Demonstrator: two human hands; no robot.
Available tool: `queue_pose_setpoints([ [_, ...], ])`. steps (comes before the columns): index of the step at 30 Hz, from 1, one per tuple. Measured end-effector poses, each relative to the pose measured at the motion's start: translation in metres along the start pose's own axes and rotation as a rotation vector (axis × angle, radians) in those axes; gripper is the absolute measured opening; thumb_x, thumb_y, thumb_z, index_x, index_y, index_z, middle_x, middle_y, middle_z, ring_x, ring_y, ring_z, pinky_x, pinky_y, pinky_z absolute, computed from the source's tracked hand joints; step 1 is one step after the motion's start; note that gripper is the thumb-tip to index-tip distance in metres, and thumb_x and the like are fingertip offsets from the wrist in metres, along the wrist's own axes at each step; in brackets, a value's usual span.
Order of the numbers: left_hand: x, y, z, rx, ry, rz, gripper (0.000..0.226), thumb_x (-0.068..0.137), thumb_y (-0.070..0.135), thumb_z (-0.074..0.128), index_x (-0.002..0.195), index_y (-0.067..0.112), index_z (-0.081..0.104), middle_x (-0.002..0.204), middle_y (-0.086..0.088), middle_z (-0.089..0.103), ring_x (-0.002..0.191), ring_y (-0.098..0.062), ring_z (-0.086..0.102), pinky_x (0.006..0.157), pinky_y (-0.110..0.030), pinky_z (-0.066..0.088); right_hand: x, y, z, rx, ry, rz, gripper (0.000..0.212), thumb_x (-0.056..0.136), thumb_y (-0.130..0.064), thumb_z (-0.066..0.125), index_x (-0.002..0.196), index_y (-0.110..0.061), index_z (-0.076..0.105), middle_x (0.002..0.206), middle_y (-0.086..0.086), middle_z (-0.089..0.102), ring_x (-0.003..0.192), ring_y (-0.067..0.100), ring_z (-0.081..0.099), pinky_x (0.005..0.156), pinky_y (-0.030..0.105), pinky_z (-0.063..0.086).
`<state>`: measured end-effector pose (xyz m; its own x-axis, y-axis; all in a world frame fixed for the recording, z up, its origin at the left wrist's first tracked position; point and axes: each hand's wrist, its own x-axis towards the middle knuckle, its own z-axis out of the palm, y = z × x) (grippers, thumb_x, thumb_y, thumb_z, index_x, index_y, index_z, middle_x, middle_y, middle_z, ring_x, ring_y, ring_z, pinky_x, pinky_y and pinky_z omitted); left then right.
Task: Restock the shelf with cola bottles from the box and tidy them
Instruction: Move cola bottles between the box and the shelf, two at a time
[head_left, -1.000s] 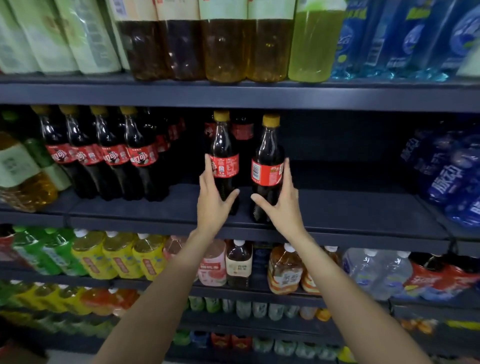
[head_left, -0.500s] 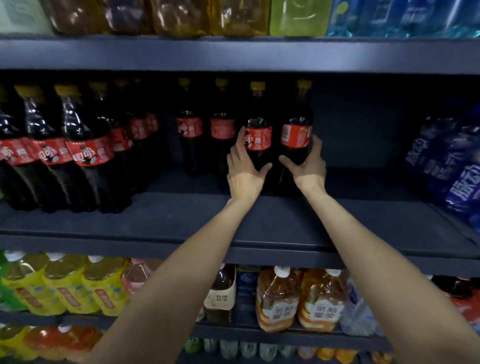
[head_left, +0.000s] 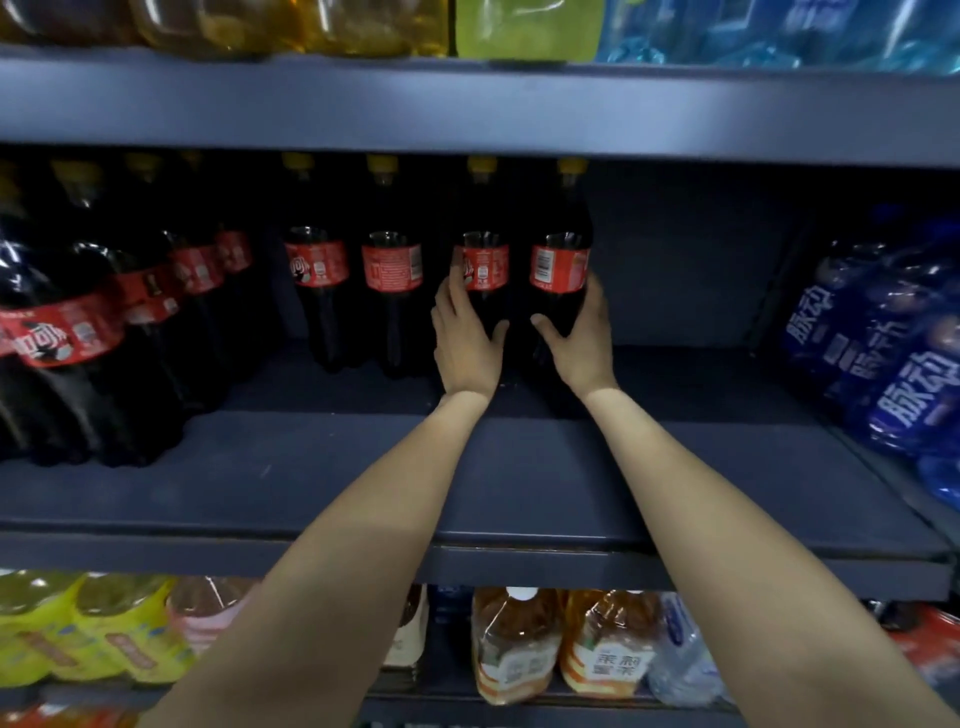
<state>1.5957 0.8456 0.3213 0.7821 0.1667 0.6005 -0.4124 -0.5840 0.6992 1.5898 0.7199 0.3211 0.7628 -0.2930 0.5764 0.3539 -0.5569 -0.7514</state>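
Head view. Both arms reach in over the dark blue shelf (head_left: 519, 499) toward its far part. The left hand (head_left: 465, 338) grips the lower body of a cola bottle (head_left: 484, 270), fingers up along its left side and thumb curled across the front. The right hand (head_left: 584, 338) grips a second cola bottle (head_left: 560, 260) just to the right, fingers wrapped around its right side, thumb across the front. The two bottles stand upright, side by side, far back on the shelf; whether they touch each other cannot be told.

To their left, two more cola bottles (head_left: 353, 270) stand upright in the same far row. Further left, a file of cola bottles (head_left: 67, 332) runs from far to near along the left end of the shelf. At the right end lie blue-wrapped bottles (head_left: 893, 358). The shelf above carries yellow, green and blue drinks (head_left: 524, 31). The shelf below holds amber tea bottles (head_left: 561, 649) and yellow-labelled bottles (head_left: 88, 629).
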Motion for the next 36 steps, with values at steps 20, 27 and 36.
queue_pose_setpoints([
  [20,-0.141,0.09,-0.159,-0.442,-0.418,0.051,0.032,0.093,0.011,0.056,0.124,0.021,0.052,0.095,0.01,0.062,0.09,-0.003,0.06,0.085,-0.014,0.045,-0.188,-0.112,-0.127,-0.674,0.249,-0.369,0.025,0.093,-0.019,0.056,0.114,-0.009,0.064,0.091,0.002,0.069,0.08,0.02,0.063,0.076,0.032,0.049],
  [27,-0.263,0.119,-0.17,-0.558,-0.725,0.206,0.021,0.094,0.016,0.052,0.114,0.019,0.059,0.096,0.004,0.063,0.093,-0.006,0.061,0.082,-0.019,0.047,-0.352,-0.123,-0.214,-0.521,0.351,0.031,0.02,0.091,-0.02,0.058,0.106,-0.008,0.065,0.096,0.001,0.068,0.086,0.017,0.062,0.079,0.025,0.048],
  [36,-0.454,0.171,-0.1,-0.249,-1.399,0.054,0.032,0.089,0.017,0.062,0.121,0.016,0.055,0.107,0.006,0.063,0.103,-0.012,0.055,0.087,-0.025,0.039,-0.57,-0.085,-0.372,-0.479,0.311,0.893,0.042,0.087,-0.025,0.063,0.128,-0.02,0.052,0.127,-0.005,0.058,0.1,0.014,0.062,0.084,0.04,0.052],
])
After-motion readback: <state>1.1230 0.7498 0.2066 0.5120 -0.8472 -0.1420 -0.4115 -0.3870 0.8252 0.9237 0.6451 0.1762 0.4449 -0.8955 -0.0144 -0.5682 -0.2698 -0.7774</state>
